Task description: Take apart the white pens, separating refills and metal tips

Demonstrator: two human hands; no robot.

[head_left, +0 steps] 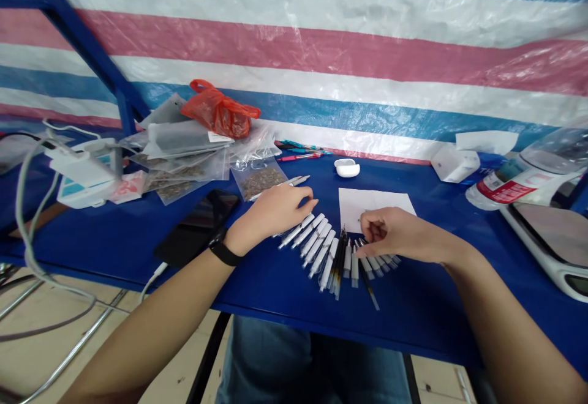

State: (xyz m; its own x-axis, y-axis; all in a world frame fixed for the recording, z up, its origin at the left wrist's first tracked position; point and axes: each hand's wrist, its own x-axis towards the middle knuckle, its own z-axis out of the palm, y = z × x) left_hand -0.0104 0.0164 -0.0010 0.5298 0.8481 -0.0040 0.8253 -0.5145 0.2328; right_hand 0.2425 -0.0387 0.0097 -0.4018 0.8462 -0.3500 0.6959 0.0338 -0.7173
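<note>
Two hands are in view: one left hand [275,211] and one right hand [399,235]. Roughly a dozen white pen barrels [316,245] lie fanned; fingers hide the exact count. A few black refills [339,263] sit at the fan's six o'clock. One paper sheet [367,202] is at one o'clock, one earbud case [346,168] at twelve and one orange bag [220,113] at ten.

**No Words Could Be Read**

The clear plastic bottle with the red and white label [508,190] had print on it, but the letters were too small and blurry. The white and teal cardboard box [85,185] showed no clear words. The row of white plastic pens [321,246] showed none either.
</note>
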